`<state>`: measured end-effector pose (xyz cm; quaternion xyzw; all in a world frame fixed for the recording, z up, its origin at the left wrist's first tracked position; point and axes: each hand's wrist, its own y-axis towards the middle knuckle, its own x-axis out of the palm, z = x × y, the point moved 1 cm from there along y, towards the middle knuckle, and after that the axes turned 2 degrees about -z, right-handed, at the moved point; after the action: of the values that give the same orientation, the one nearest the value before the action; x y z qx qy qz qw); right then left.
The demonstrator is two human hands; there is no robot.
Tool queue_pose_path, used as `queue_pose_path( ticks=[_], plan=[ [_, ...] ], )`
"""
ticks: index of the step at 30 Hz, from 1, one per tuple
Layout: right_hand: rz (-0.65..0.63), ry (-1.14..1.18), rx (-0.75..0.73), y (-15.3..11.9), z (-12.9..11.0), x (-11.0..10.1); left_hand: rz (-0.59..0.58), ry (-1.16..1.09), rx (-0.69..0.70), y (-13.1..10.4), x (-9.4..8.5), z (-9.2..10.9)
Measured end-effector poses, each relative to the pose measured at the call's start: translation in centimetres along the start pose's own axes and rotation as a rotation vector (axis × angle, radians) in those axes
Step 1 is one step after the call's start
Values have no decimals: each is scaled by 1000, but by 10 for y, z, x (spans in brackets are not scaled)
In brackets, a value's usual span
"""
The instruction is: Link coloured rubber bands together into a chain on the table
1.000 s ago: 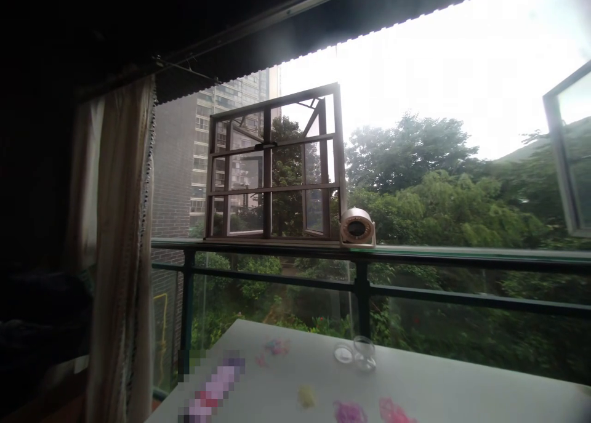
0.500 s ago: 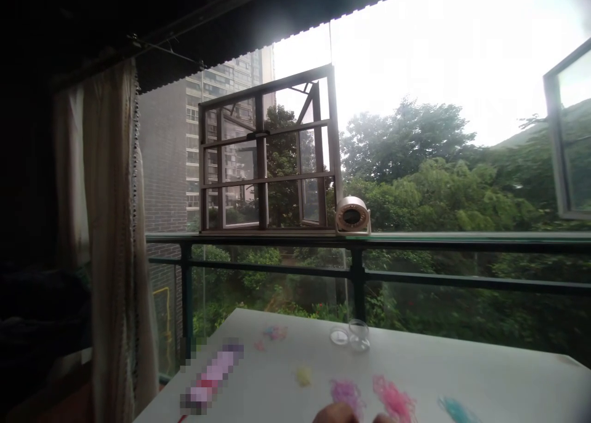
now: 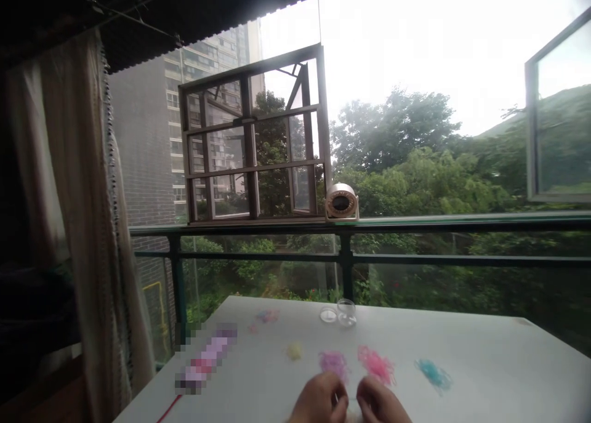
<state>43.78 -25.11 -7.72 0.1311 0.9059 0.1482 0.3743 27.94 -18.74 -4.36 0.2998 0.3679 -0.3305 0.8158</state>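
Note:
At the bottom centre of the head view, my left hand [image 3: 321,399] and my right hand [image 3: 379,401] are close together over the white table [image 3: 258,374]. Both have curled, pinched fingers, with something thin and pale between them, too small to make out. Just beyond my left hand lies a purple pile of small loops [image 3: 333,362]. A pink pile [image 3: 376,364] lies just past my right hand, and a teal pile [image 3: 433,374] is farther right. A small yellow pile [image 3: 294,350] sits to the left of the purple one.
Clear round containers [image 3: 346,313] stand near the table's far edge. Small mixed-colour pieces [image 3: 268,316] lie at the back left. A blurred purple item [image 3: 207,358] with a red cord is on the left. Beyond are a green railing [image 3: 277,257] and a round device [image 3: 342,202].
The view has tilted down and shifted right, so more of the table and both hands show. The hands were mostly cut off by the bottom edge before.

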Motion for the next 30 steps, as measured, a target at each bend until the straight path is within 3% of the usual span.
queue_pose_path(
  ticks=[5, 16, 20, 25, 30],
  plan=[
    [57, -9, -52, -5, -12, -6, 69, 28, 37, -4, 1, 4],
    [86, -59, -66, -13, -28, -21, 26, 40, 104, -3, -5, 12],
    [144, -98, -34, -11, -22, -31, 44, -17, 137, -3, -9, 15],
    [346, -259, 128, -10, 13, -82, 138, -118, 118, -4, -13, 8],
    [502, -528, 343, -23, 57, -140, 248, -268, -22, -2, -18, -5]
  ],
)
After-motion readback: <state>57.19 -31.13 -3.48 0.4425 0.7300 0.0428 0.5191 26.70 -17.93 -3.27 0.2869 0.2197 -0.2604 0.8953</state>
